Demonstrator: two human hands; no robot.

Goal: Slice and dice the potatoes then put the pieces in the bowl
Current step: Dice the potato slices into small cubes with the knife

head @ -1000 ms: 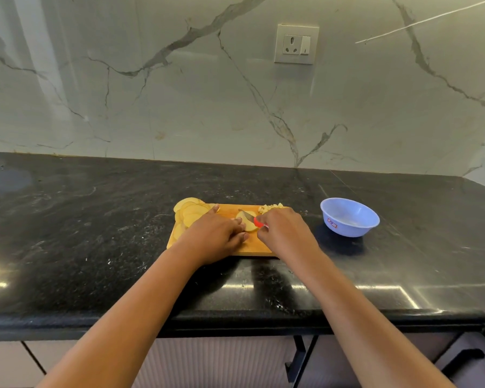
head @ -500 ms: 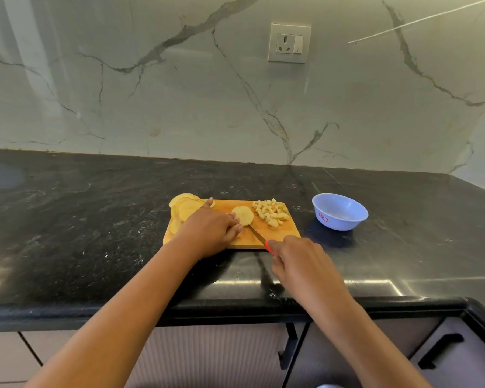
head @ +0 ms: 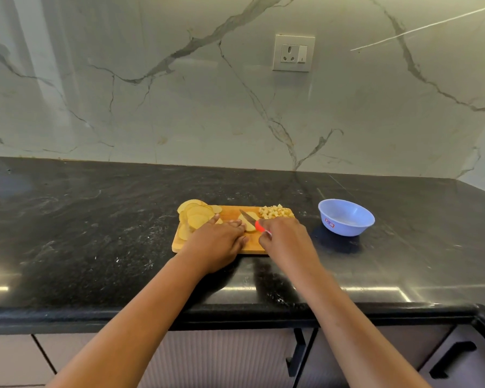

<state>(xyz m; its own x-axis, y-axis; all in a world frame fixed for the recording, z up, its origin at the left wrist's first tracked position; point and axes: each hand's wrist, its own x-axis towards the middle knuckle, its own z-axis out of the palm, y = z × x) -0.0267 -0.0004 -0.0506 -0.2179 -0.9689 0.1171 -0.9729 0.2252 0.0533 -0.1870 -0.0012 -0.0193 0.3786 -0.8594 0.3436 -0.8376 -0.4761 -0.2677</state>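
Note:
A wooden cutting board (head: 252, 246) lies on the black counter. Round potato slices (head: 195, 215) are piled at its left end and a heap of diced potato (head: 275, 212) sits at its far right corner. My left hand (head: 216, 242) presses fingertips on a single potato slice (head: 248, 221) in the board's middle. My right hand (head: 286, 242) grips a red-handled knife (head: 249, 217), its blade lying across that slice. An empty blue bowl (head: 346, 217) stands on the counter to the right of the board.
The black stone counter (head: 95, 233) stretches wide to the left and right, its front edge close to me. A marble wall with a socket (head: 293, 53) rises behind. Cabinet fronts with dark handles (head: 451, 359) sit below.
My right hand, drawn back toward the counter's front edge half a second ago, has moved forward again, putting the blade back across the slice. My left hand stays on the slice.

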